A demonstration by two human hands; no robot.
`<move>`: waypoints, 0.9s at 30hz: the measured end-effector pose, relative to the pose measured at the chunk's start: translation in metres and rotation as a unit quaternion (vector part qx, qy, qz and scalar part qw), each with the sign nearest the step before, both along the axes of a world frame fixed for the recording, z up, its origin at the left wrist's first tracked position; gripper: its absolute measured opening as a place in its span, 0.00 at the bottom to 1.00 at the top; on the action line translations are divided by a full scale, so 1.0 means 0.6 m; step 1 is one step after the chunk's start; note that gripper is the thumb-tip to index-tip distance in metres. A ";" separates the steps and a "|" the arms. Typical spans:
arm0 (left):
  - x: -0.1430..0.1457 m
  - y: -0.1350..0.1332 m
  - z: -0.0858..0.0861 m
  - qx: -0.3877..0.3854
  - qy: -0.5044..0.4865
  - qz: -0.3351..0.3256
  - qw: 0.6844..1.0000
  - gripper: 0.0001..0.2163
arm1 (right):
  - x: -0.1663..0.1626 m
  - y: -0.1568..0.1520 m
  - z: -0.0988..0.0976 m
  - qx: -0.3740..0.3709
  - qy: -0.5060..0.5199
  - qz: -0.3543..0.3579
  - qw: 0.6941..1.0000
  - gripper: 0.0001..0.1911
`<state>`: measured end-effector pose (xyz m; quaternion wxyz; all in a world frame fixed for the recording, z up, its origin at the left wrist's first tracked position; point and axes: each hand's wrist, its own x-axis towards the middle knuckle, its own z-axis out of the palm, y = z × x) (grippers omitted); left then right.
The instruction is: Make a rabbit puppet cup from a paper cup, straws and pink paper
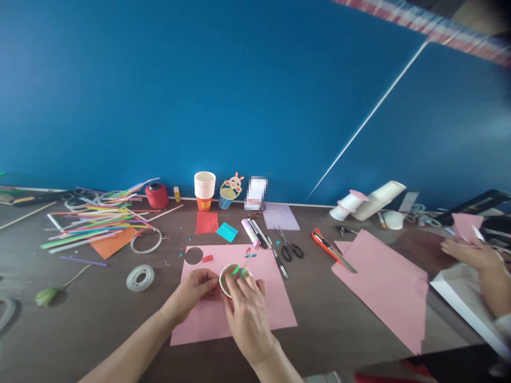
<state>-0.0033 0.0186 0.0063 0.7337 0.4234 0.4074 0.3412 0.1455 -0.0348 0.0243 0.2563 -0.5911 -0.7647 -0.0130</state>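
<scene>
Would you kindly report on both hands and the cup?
Right hand at paper cup mouth. Left hand at its side. Red scrap beyond, apart from both hands.

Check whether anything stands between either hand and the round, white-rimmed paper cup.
Nothing visible does: the right hand is on the white-rimmed paper cup, and the left hand is close at its left side. The small red paper rectangle lies farther back, on the pink paper sheet.
</scene>
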 end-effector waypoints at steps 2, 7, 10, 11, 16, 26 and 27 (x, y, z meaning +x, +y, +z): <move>-0.003 -0.002 0.002 -0.034 -0.024 -0.008 0.999 0.11 | 0.002 0.000 0.001 0.003 -0.010 0.004 1.000 0.18; -0.009 -0.003 0.001 -0.131 -0.071 -0.019 0.989 0.10 | 0.004 -0.002 0.006 0.014 -0.012 0.020 1.000 0.19; -0.010 -0.002 -0.003 -0.179 -0.113 -0.034 0.977 0.08 | 0.003 -0.003 0.007 0.015 -0.002 0.027 1.000 0.18; -0.010 -0.002 -0.004 -0.189 -0.121 -0.038 0.974 0.08 | 0.003 -0.002 0.007 0.015 0.001 0.029 0.999 0.17; -0.007 -0.006 -0.005 -0.127 -0.083 -0.020 0.988 0.07 | 0.007 -0.001 0.008 0.009 0.028 0.042 0.999 0.13; -0.007 0.005 -0.014 -0.148 -0.113 -0.055 0.981 0.08 | 0.021 0.007 -0.007 0.039 0.080 0.081 0.993 0.07; -0.008 0.006 -0.011 -0.142 -0.103 -0.061 0.983 0.08 | 0.021 0.006 -0.007 0.037 0.090 0.084 0.992 0.08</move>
